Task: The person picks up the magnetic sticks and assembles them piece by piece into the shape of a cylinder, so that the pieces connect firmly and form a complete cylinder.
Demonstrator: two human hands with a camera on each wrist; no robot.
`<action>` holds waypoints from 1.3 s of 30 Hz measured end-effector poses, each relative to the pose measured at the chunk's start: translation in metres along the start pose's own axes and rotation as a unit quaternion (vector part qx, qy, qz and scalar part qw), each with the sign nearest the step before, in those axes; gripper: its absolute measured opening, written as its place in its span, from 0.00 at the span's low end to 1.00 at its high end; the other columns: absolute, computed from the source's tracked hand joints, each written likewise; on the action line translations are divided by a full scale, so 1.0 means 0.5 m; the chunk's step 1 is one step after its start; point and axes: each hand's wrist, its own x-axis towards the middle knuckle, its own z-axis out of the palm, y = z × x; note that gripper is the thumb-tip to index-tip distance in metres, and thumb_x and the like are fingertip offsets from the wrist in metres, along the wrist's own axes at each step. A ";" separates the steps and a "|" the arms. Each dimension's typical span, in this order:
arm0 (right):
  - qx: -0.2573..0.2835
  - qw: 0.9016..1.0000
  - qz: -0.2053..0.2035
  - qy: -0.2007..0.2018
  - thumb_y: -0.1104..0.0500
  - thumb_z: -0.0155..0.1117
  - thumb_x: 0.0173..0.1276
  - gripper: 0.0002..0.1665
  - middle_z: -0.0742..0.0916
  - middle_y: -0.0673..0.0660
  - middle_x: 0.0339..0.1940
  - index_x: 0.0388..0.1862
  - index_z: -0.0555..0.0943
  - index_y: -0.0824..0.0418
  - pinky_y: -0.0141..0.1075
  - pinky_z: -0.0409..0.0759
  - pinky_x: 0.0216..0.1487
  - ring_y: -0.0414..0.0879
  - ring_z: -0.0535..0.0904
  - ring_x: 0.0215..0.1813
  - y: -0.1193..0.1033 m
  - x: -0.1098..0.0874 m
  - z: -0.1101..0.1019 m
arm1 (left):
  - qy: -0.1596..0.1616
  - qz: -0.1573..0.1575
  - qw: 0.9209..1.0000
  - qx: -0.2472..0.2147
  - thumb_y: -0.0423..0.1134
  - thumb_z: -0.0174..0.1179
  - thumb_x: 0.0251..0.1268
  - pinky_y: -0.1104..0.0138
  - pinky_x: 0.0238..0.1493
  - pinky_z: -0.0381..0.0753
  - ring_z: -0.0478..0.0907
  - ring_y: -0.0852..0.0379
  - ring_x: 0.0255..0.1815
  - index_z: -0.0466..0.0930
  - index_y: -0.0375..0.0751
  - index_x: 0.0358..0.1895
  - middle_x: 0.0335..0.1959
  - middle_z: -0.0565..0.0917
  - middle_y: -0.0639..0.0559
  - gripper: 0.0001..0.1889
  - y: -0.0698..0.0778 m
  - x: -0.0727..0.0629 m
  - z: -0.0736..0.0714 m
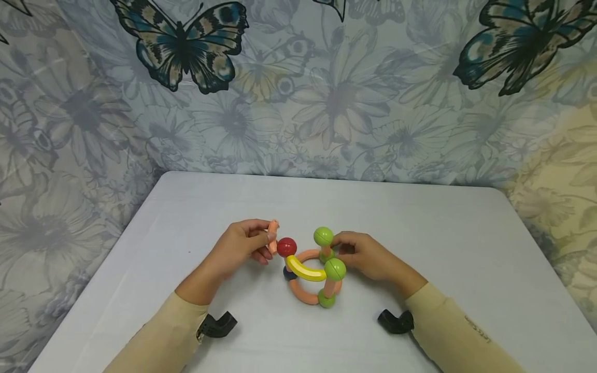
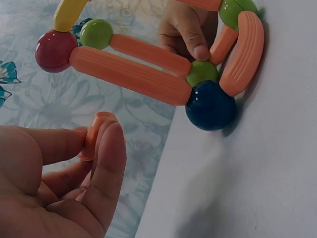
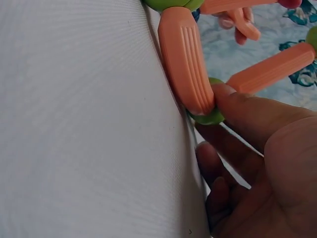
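Observation:
My left hand (image 1: 233,249) pinches a short orange curved rod (image 1: 272,228) between thumb and fingers, just left of a red ball (image 1: 286,247). That ball tops an upright orange rod (image 2: 131,77) rising from a dark blue ball (image 2: 210,105). Orange curved rods (image 1: 303,293) form a ring on the table with the blue ball and green balls. A yellow curved rod (image 1: 305,270) bridges the red ball and the front upper green ball (image 1: 335,269). At the back right, my right hand (image 1: 370,256) grips a lower green ball (image 3: 210,118) beneath another upright topped by a green ball (image 1: 323,236).
The white table (image 1: 210,197) extends around the structure. Black wrist mounts (image 1: 218,325) stick out from both sleeves. Behind the table hangs a floral cloth (image 1: 317,119) with butterfly prints.

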 end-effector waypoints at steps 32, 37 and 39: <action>0.030 0.998 -0.036 0.031 0.59 0.76 0.76 0.24 0.86 0.56 0.62 0.68 0.83 0.56 0.47 0.82 0.57 0.55 0.82 0.55 -0.052 -0.009 -0.067 | 0.014 0.020 1.000 -0.002 0.50 0.73 0.75 0.61 0.39 0.83 0.78 0.50 0.31 0.88 0.36 0.60 0.39 0.86 0.43 0.22 0.057 0.020 0.027; 0.053 0.990 -0.090 0.092 0.64 0.74 0.75 0.23 0.86 0.54 0.57 0.67 0.82 0.60 0.41 0.82 0.51 0.55 0.82 0.52 -0.092 0.005 -0.060 | 0.017 0.017 1.000 0.000 0.49 0.73 0.75 0.62 0.40 0.82 0.78 0.50 0.31 0.89 0.38 0.59 0.38 0.86 0.43 0.21 0.061 0.020 0.033; 0.050 0.988 -0.094 0.109 0.65 0.74 0.75 0.22 0.87 0.53 0.56 0.66 0.83 0.61 0.40 0.82 0.51 0.54 0.82 0.51 -0.103 0.012 -0.054 | 0.020 0.016 1.000 0.001 0.50 0.73 0.75 0.62 0.39 0.81 0.78 0.50 0.31 0.89 0.38 0.59 0.37 0.86 0.44 0.20 0.062 0.021 0.035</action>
